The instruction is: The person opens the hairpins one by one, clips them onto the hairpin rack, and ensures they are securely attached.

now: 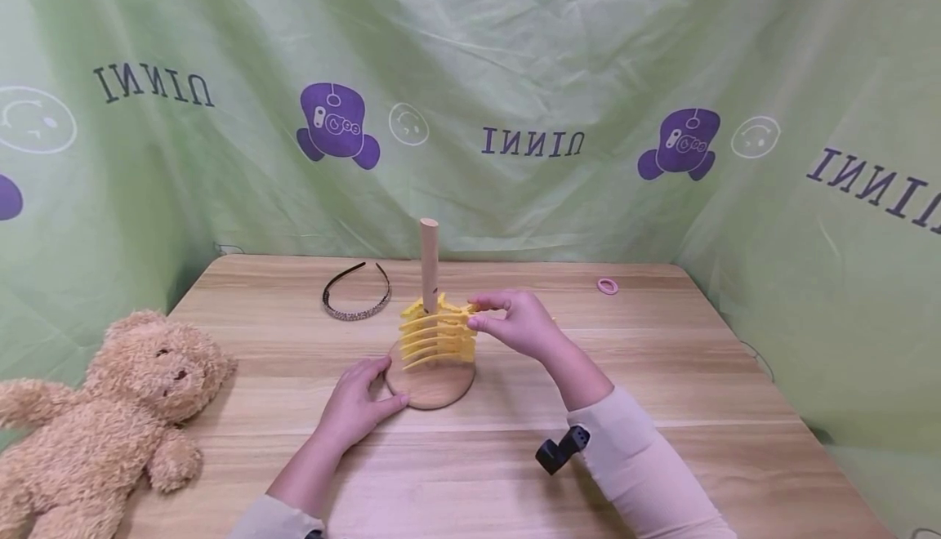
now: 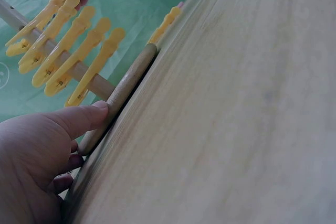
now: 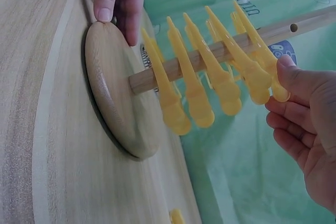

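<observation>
A wooden stand has a round base [image 1: 435, 393] and an upright rod [image 1: 430, 257]. Several yellow hair clips [image 1: 422, 341] are clamped on the rod, one above another, their handles toward the right. My left hand [image 1: 354, 402] holds the base's left edge, thumb in front and fingers spread along the rim. At the topmost hair clip [image 3: 262, 51], my right hand [image 1: 518, 322] pinches the handle end between thumb and fingers; the clip's jaws are around the rod. Another yellow hair clip [image 2: 165, 23] lies on the table, mostly hidden behind my right hand in the head view.
A beaded black headband [image 1: 356, 314] lies behind the stand to the left. Pink hair ties [image 1: 607, 287] are at the table's back right. A brown teddy bear [image 1: 110, 433] lies at the left edge. Green printed cloth [image 1: 470, 49] surrounds the wooden table [image 1: 698, 408].
</observation>
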`<state>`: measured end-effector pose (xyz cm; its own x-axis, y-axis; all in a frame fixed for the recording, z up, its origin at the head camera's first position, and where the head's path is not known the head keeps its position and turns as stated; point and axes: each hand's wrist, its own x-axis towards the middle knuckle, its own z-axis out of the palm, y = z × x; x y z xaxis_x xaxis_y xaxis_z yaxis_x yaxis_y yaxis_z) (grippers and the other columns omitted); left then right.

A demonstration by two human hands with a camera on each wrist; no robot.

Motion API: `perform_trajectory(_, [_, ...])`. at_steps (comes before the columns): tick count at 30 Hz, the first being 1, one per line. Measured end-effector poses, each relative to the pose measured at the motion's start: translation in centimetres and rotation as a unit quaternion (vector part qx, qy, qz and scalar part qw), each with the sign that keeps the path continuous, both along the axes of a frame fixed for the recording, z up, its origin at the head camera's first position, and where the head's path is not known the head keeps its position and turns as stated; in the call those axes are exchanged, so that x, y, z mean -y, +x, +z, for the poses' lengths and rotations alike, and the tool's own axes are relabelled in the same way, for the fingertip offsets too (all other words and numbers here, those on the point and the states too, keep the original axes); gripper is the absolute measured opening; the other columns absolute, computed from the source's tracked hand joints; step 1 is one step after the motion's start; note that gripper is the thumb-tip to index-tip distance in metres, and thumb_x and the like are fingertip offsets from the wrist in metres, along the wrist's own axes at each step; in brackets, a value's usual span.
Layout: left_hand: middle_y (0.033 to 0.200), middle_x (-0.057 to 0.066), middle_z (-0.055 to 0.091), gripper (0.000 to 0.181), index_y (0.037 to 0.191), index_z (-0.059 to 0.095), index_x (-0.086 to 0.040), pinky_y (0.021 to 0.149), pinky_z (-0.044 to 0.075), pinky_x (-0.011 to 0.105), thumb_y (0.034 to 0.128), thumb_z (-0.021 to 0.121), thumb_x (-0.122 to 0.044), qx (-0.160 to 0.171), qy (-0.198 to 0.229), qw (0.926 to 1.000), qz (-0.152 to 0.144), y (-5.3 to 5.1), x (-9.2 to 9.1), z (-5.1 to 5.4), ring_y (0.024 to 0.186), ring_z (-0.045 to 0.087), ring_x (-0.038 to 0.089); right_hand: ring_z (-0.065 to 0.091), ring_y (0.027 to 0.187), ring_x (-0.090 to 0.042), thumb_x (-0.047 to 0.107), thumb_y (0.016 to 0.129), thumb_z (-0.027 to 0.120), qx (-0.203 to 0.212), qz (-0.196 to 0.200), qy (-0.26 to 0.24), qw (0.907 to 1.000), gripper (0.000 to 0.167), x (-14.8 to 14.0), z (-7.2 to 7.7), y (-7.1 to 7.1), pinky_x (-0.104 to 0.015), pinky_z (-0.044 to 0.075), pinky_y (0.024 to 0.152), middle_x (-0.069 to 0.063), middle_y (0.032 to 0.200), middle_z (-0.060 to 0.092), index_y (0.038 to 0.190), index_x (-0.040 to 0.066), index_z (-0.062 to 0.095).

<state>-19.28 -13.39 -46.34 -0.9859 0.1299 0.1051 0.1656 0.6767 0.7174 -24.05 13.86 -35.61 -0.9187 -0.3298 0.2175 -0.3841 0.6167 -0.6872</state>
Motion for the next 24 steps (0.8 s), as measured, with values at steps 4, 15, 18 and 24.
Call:
perform_trajectory(4, [0.142, 0.021, 0.053, 0.071, 0.138, 0.052, 0.001, 0.117, 0.028, 0.058, 0.0808, 0.078, -0.033, 0.000, -0.001, 1.0000, -0.001, 0.0, 0.0, 0.0, 0.140, 0.037, 0.043, 0.067, 0.107, -0.025, 0.025, 0.087, 0.074, 0.002, 0.009, 0.000, 1.0000, 0.039, 0.0, 0.0, 0.2, -0.035, 0.059, 0.080, -0.013, 0.116, 0.072, 0.121, 0.006, 0.069])
perform_trajectory(15, [0.142, 0.021, 0.053, 0.071, 0.137, 0.053, 0.001, 0.118, 0.028, 0.058, 0.0807, 0.078, -0.034, 0.002, 0.000, 1.0000, 0.002, 0.2, 0.0, 0.2, 0.140, 0.036, 0.044, 0.061, 0.118, -0.030, 0.031, 0.086, 0.075, 0.023, 0.014, -0.012, 0.9996, 0.051, -0.3, -0.1, 0.4, -0.048, 0.050, 0.101, -0.010, 0.125, 0.068, 0.131, 0.010, 0.063])
perform_trajectory(18, [0.142, 0.022, 0.053, 0.072, 0.137, 0.053, 0.001, 0.117, 0.028, 0.059, 0.0804, 0.079, -0.035, 0.000, -0.003, 1.0000, 0.002, 0.3, 0.0, 0.3, 0.140, 0.037, 0.044, 0.060, 0.119, -0.030, 0.033, 0.088, 0.073, 0.027, 0.010, -0.023, 0.9993, 0.052, -0.9, -0.1, 0.3, -0.049, 0.050, 0.101, -0.010, 0.127, 0.067, 0.134, 0.011, 0.061])
perform_trajectory(24, [0.141, 0.022, 0.054, 0.072, 0.137, 0.053, 0.001, 0.117, 0.029, 0.059, 0.0805, 0.079, -0.036, -0.003, -0.004, 1.0000, 0.001, 0.4, -0.1, 0.5, 0.139, 0.037, 0.044, 0.056, 0.125, -0.032, 0.035, 0.090, 0.069, 0.034, -0.026, -0.047, 0.9979, 0.052, -3.0, -0.3, -0.2, -0.051, 0.047, 0.104, -0.008, 0.132, 0.065, 0.136, 0.013, 0.058])
